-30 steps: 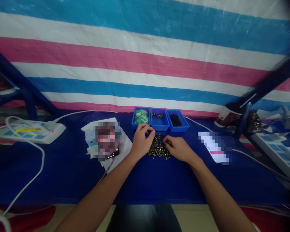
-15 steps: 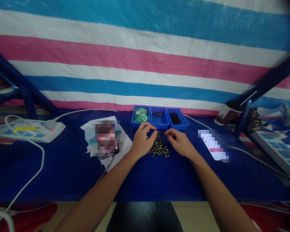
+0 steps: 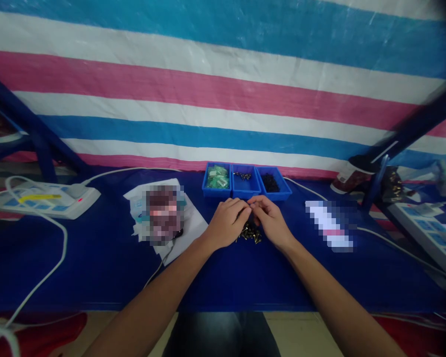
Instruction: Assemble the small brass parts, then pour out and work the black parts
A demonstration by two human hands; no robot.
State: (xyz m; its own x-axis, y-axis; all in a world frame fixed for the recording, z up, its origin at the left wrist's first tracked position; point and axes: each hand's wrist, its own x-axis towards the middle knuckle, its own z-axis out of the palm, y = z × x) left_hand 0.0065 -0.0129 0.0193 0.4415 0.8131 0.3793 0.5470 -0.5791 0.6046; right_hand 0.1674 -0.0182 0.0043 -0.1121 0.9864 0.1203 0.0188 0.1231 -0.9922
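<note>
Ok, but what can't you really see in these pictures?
Head view: whether the left hand and right hand hold anything; their fingers hide it.
Head view: the patch on the white paper; it is pixelated.
Head view: the dark bits in the right blue tray; too small.

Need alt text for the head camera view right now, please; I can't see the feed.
The left hand and right hand meet fingertip to fingertip above a small pile of brass-coloured screws on a dark blue table cover. Three blue plastic trays stand just beyond them.
</note>
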